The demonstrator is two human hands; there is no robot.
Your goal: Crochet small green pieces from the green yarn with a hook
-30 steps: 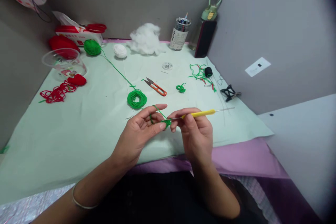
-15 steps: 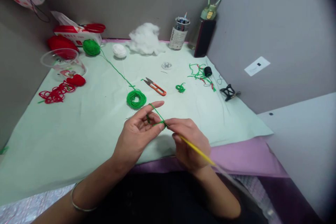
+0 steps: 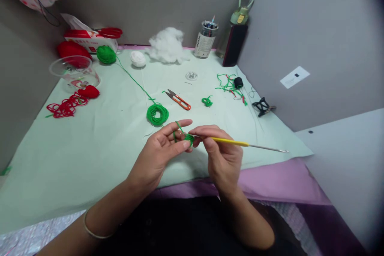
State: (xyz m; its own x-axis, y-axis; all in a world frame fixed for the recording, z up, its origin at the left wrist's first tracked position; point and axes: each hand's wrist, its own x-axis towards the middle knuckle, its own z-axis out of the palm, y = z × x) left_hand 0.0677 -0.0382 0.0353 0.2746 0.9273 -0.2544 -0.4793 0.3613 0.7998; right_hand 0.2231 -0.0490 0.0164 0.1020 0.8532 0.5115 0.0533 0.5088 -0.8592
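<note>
Between the thumb and fingers of my left hand (image 3: 162,148) is a small piece of green crochet work (image 3: 189,139). Green yarn runs from it up over my raised index finger. My right hand (image 3: 223,152) grips a crochet hook (image 3: 231,141) by its yellow handle, which lies nearly level. One metal end reaches the green piece, where the tip is hidden; the other points right. Just beyond my left hand lies a coil of green yarn (image 3: 157,115), with a strand leading back to a green ball (image 3: 106,54).
Orange thread snips (image 3: 178,100) and a small green crocheted bit (image 3: 207,101) lie ahead. Red yarn (image 3: 64,106) and a clear plastic cup (image 3: 72,72) are at left. White stuffing (image 3: 168,46), a pen cup (image 3: 206,40), a phone (image 3: 235,46) and a bottle (image 3: 241,12) stand behind.
The crochet hook has swung from slanting down toward me to nearly level, its free end now at right. My right hand has turned with it. More of the green piece shows.
</note>
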